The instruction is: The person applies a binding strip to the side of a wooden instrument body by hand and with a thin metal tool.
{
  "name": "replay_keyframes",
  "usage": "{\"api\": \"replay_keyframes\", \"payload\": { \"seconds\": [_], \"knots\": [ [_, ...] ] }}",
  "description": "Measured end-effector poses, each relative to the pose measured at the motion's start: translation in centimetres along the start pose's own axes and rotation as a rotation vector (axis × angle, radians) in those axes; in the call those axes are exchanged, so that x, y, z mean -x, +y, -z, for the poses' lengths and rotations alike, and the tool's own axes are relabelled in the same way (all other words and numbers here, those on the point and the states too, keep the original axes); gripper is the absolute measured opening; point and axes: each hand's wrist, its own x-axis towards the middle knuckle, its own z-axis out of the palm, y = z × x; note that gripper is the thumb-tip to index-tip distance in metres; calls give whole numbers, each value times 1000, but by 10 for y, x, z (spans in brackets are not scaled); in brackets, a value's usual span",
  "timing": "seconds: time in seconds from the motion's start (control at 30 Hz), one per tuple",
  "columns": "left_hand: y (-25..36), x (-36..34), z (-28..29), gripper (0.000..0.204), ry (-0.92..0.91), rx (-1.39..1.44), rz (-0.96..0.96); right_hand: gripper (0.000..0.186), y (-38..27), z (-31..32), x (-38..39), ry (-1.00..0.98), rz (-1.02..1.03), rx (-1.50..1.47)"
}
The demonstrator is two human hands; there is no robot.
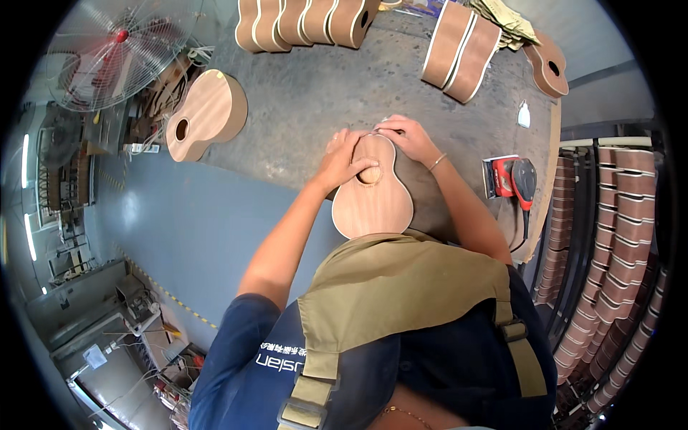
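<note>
A pale wooden ukulele body (374, 208) with a light edge binding lies face up in front of me, its wide end against my apron. My left hand (340, 163) grips its narrower upper part from the left, the thumb lying across the front at the round soundhole and the fingers along the side. At the far end of the body, my right hand (410, 138) has its fingers bent and pressed together at the rim. Whatever those fingertips may hold is too small to make out.
The body rests at the edge of a grey worktable (287, 107). A red and black power sander (517, 179) with a cable lies on the right. Other instrument bodies (304, 25) stand in a row at the back, another (208, 115) at left. A fan (122, 43) stands far left; racks of bodies (623, 236) at right.
</note>
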Motion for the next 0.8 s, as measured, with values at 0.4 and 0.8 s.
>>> {"api": "replay_keyframes", "payload": {
  "seconds": [0.4, 0.8],
  "knots": [
    [2, 0, -4, 66, 71, 51, -5, 21, -34, -27, 94, 160, -188, 48],
    [-10, -2, -22, 63, 185, 8, -80, 18, -103, -98, 237, 460, -355, 73]
  ]
}}
